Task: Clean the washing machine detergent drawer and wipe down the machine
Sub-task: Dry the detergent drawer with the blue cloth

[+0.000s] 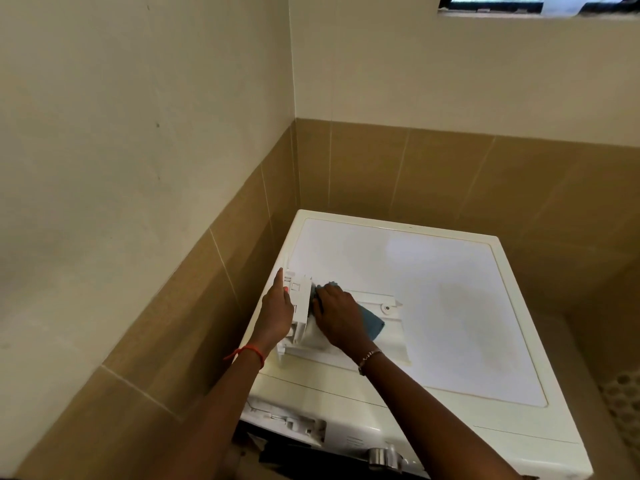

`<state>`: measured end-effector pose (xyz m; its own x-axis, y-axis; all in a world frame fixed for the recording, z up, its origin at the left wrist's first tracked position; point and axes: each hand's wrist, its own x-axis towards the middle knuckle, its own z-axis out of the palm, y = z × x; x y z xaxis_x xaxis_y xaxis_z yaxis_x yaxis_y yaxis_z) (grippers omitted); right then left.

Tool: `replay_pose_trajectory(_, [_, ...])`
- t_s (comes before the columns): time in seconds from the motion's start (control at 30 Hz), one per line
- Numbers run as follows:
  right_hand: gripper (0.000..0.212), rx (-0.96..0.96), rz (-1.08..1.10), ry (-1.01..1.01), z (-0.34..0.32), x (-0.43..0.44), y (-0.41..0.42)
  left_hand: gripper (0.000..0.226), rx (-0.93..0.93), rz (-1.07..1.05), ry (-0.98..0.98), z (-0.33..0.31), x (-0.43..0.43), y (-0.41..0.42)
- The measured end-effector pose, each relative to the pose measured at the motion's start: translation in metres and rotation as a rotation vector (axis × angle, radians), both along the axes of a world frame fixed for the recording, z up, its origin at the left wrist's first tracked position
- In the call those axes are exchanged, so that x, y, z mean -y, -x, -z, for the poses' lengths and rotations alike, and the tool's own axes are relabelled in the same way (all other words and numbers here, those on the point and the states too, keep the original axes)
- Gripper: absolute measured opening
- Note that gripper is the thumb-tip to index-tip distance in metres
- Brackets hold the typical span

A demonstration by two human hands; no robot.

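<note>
The white detergent drawer [300, 299] lies removed on top of the white washing machine [433, 289], tipped up on its side at the machine's left part. My left hand [277, 310] grips the drawer's left side, index finger stretched along its edge. My right hand [337, 315] presses a blue cloth [374, 323] against the drawer's inner side; most of the cloth is hidden under the hand. A second flat white drawer part [384, 303] lies beneath the cloth.
The open drawer slot [294, 424] shows at the machine's front left, with a chrome dial [382, 457] to its right. Tiled walls close in on the left and behind. A window [519, 3] sits high at the back right.
</note>
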<state>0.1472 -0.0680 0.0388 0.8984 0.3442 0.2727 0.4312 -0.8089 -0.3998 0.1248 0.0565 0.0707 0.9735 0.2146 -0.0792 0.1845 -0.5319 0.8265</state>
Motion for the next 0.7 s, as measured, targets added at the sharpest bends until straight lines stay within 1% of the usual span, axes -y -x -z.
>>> replay_pose_trajectory(0.07, [0.024,0.03,-0.014,0.031,-0.004,0.004,0.0,0.054,0.005,-0.005,-0.007,-0.001,-0.001,0.0])
replay_pose_trajectory(0.13, [0.01,0.097,0.008,0.042,-0.007,0.014,0.002,0.053,0.008,-0.015,-0.02,-0.001,0.0,0.0])
replay_pose_trajectory(0.2, [0.013,0.098,0.082,0.084,-0.007,0.027,0.002,0.053,0.007,-0.024,-0.037,0.0,0.0,0.001])
replay_pose_trajectory(0.23, [0.013,0.059,0.119,0.093,-0.006,0.036,0.002,0.052,0.009,-0.027,-0.04,0.0,0.0,0.001])
replay_pose_trajectory(0.3, [0.015,0.038,0.21,0.046,0.002,0.056,0.002,0.051,0.02,-0.029,-0.029,0.001,-0.001,0.001])
replay_pose_trajectory(0.37, [0.019,0.019,0.265,-0.015,0.01,0.076,0.005,0.052,0.022,-0.027,-0.012,0.002,0.0,0.001])
replay_pose_trajectory(0.43, [0.029,-0.032,0.276,-0.036,0.012,0.087,0.009,0.052,0.02,-0.029,-0.001,0.002,0.0,0.001])
replay_pose_trajectory(0.5, [0.049,-0.129,0.281,-0.039,0.013,0.094,0.016,0.051,0.017,-0.04,-0.001,0.003,0.0,0.001])
replay_pose_trajectory(0.57, [0.067,-0.154,0.273,0.023,0.016,0.1,0.024,0.051,0.018,-0.054,-0.018,0.003,0.001,0.0])
replay_pose_trajectory(0.63, [0.072,-0.138,0.235,0.113,0.02,0.1,0.034,0.051,0.02,-0.062,-0.024,0.004,0.0,-0.001])
replay_pose_trajectory(0.7, [0.07,-0.13,0.222,0.133,0.024,0.095,0.04,0.051,0.012,-0.058,-0.017,0.005,0.001,-0.001])
